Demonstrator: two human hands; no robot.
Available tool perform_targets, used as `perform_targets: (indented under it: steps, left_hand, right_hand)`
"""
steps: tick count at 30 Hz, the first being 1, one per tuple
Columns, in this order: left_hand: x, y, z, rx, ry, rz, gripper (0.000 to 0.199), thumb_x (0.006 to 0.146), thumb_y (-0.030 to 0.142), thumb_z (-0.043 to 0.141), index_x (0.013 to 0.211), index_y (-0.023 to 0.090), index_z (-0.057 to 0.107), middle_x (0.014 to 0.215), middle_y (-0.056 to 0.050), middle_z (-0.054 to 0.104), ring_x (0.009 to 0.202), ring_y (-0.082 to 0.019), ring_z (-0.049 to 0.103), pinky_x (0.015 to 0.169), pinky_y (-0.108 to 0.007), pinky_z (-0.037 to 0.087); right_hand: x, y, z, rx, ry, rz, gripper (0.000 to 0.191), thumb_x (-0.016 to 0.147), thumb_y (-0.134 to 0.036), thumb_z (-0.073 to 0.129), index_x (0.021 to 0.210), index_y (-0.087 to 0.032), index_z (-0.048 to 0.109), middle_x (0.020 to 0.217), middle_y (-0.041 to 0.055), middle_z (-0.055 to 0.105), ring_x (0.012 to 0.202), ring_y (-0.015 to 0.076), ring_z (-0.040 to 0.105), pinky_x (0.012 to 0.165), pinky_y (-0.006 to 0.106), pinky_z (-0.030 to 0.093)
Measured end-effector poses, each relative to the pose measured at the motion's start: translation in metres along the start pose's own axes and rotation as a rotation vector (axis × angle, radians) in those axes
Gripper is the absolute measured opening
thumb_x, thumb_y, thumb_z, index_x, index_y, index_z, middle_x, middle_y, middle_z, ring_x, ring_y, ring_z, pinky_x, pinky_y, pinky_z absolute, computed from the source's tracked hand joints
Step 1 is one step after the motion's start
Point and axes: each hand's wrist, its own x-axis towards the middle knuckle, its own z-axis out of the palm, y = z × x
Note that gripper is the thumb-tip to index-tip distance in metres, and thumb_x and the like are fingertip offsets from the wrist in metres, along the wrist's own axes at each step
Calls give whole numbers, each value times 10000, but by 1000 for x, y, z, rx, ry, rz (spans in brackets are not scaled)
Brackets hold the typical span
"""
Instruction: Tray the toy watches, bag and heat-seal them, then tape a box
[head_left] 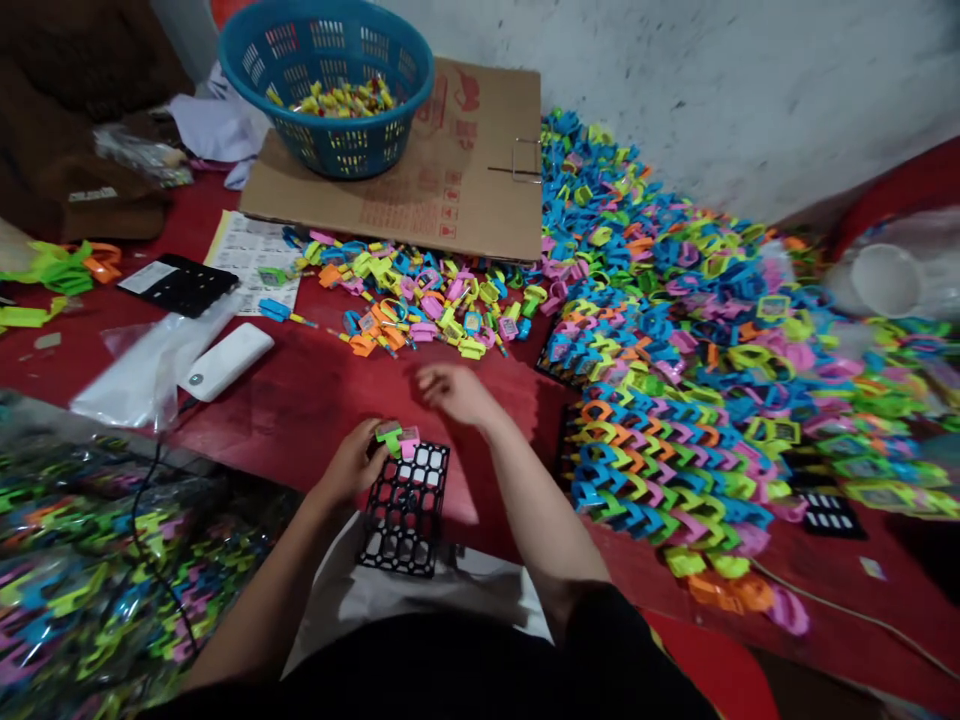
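Observation:
My left hand (pixel 354 462) is closed on the upper left edge of a black slotted tray (pixel 405 512). A green toy watch (pixel 390 436) and a pink toy watch (pixel 409 441) sit at the tray's top end, beside my left fingertips. White squares show through some of the slots. Above and right of the tray, my right hand (pixel 453 392) hovers over the red table with loosely curled, parted fingers and nothing seen in them. Just beyond it lies a loose pile of colourful toy watches (pixel 427 300), some with striped sticks attached.
A blue basket (pixel 330 130) of small yellow pieces stands on a flat cardboard box (pixel 487 180). Filled rows of toy watches (pixel 660 470) and a large heap (pixel 630 200) cover the right side. A white power bank (pixel 231 360) and plastic bags (pixel 142 370) lie left.

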Motion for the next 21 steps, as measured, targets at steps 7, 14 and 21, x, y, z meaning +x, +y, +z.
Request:
perform_targets:
  steps: [7, 14, 21]
  left_hand:
    - [8, 16, -12, 35, -143, 122, 152, 1022, 344, 685, 1043, 233, 787, 1068, -96, 807, 1019, -250, 734, 939, -386, 609]
    - [11, 10, -8, 98, -127, 95, 223, 965, 326, 717, 774, 228, 656, 846, -62, 722, 827, -218, 666, 786, -343, 546]
    - [13, 20, -13, 93, -125, 92, 222, 975, 332, 717, 792, 223, 654, 824, -47, 713, 792, -196, 675, 746, -309, 535]
  right_hand:
    - [42, 10, -5, -398, 578, 311, 179, 1106, -303, 646, 1159, -165, 747, 1097, 230, 828, 1093, 361, 809, 1021, 456, 606]
    - [-79, 28, 49, 17, 664, 33, 440, 1042, -389, 721, 1374, -259, 463, 1136, 134, 813, 957, 279, 797, 881, 406, 640]
    - [-113, 34, 95, 192, 412, 0, 434, 977, -493, 790, 1230, -298, 495, 1014, 45, 780, 888, 236, 781, 831, 362, 651]
